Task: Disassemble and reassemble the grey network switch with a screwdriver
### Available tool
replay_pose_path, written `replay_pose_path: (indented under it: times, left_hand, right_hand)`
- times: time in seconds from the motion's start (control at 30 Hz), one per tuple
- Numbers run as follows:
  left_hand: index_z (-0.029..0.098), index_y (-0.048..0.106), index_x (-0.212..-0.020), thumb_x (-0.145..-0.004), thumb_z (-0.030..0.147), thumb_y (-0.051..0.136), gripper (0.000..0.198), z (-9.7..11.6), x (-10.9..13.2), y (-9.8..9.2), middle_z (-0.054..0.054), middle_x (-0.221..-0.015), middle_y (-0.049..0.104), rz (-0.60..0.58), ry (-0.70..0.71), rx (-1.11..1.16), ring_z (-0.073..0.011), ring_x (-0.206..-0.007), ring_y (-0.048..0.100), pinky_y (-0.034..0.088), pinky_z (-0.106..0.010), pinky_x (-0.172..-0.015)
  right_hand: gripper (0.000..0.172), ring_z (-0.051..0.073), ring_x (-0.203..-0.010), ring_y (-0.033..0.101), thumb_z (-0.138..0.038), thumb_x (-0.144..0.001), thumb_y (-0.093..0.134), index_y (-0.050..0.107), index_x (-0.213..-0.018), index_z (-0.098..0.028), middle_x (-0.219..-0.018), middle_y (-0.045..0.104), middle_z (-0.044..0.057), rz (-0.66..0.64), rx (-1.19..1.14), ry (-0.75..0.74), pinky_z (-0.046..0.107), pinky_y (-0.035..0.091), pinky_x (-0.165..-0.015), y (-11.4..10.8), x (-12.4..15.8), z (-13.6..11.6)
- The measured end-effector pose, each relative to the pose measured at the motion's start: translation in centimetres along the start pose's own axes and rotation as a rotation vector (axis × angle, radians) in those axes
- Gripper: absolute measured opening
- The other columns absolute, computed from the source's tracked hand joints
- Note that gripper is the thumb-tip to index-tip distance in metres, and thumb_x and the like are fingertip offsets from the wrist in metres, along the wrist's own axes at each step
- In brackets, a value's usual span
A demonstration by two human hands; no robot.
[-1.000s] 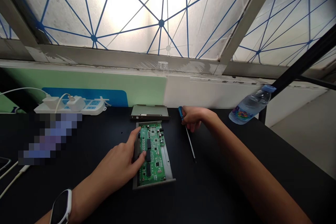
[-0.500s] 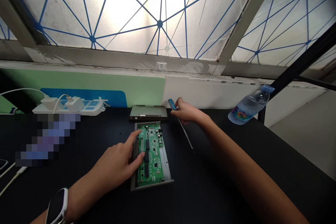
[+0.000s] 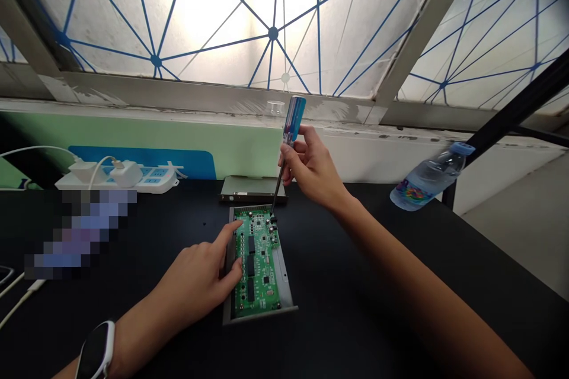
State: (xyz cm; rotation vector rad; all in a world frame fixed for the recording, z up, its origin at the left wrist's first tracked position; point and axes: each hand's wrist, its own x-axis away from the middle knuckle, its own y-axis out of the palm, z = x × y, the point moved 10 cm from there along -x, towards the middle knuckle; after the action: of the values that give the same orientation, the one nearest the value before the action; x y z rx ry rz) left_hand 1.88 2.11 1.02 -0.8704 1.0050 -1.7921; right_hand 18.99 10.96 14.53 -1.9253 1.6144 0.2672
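Note:
A green circuit board (image 3: 262,269) lies in a shallow grey metal tray (image 3: 284,293) on the black table. My left hand (image 3: 204,275) rests over the tray's left side, index finger and thumb spread apart with their tips on the board; its other fingers are mostly hidden. Between the fingers of my right hand (image 3: 311,169) is a screwdriver (image 3: 294,118) with a blue and clear handle. It stands nearly upright, leaning a little, handle up. Its dark shaft reaches down to the board's upper right corner; whether the tip sits on a screw is too small to tell.
A flat metal cover (image 3: 253,188) lies behind the tray, near the wall. At the left are a white power strip (image 3: 155,180) with plugs and cables, and a blurred-out object. A water bottle (image 3: 429,180) leans by a black frame (image 3: 511,106) at the right.
My right hand has moved up and left, turning the screwdriver from a slant pointing toward the right to nearly upright, its tip now at the board's corner. My left hand stays about the same.

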Motion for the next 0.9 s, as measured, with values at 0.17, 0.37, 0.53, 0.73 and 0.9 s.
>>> replay_pose_path:
  times: [0.17, 0.37, 0.53, 0.73, 0.9]
  left_hand:
    - [0.021, 0.029, -0.159, -0.098, 0.043, 0.040, 0.066, -0.1, 0.0, 0.0, 0.002, -0.066, 0.065, -0.011, -0.010, 0.001, -0.0230, -0.059, 0.065, 0.031, -0.029, -0.052]
    - [0.020, 0.032, -0.158, -0.098, 0.043, 0.039, 0.064, -0.1, 0.0, -0.1, 0.002, -0.066, 0.065, -0.003, 0.000, -0.003, -0.0234, -0.059, 0.065, 0.030, -0.029, -0.052]
    - [0.020, 0.033, -0.157, -0.098, 0.043, 0.040, 0.063, -0.2, 0.0, 0.0, 0.002, -0.066, 0.065, 0.000, 0.002, -0.015, -0.0236, -0.060, 0.065, 0.030, -0.030, -0.053]
    - [0.021, 0.034, -0.157, -0.098, 0.043, 0.039, 0.062, -0.1, 0.1, -0.1, 0.003, -0.065, 0.065, 0.004, 0.001, -0.022, -0.0234, -0.059, 0.064, 0.029, -0.030, -0.053]
    - [0.020, 0.036, -0.154, -0.100, 0.046, 0.040, 0.061, 0.0, 0.1, -0.1, 0.003, -0.064, 0.064, 0.009, 0.012, -0.012, -0.0232, -0.059, 0.064, 0.028, -0.029, -0.053]
  right_hand:
    - [0.024, 0.010, -0.056, 0.057, -0.040, -0.102, 0.053, 0.039, -0.117, -0.029, -0.084, 0.054, -0.003, 0.031, -0.004, -0.048, 0.028, 0.054, -0.053, 0.4, 0.2, -0.2]
    - [0.023, 0.011, -0.058, 0.056, -0.040, -0.102, 0.052, 0.039, -0.118, -0.029, -0.086, 0.054, -0.003, 0.006, 0.050, -0.044, 0.029, 0.056, -0.054, 1.1, 0.4, 0.0]
    - [0.026, 0.011, -0.059, 0.057, -0.042, -0.102, 0.052, 0.039, -0.120, -0.029, -0.087, 0.054, -0.003, 0.006, 0.074, -0.046, 0.029, 0.056, -0.055, 1.2, 0.4, 0.3]
    - [0.025, 0.011, -0.059, 0.056, -0.040, -0.102, 0.052, 0.040, -0.120, -0.029, -0.087, 0.055, -0.002, 0.000, 0.082, -0.037, 0.029, 0.055, -0.056, 1.4, 0.5, 0.7]
    - [0.026, 0.011, -0.060, 0.057, -0.041, -0.103, 0.051, 0.040, -0.123, -0.029, -0.089, 0.057, -0.002, -0.036, 0.096, -0.038, 0.029, 0.054, -0.058, 1.7, 0.4, 0.7]
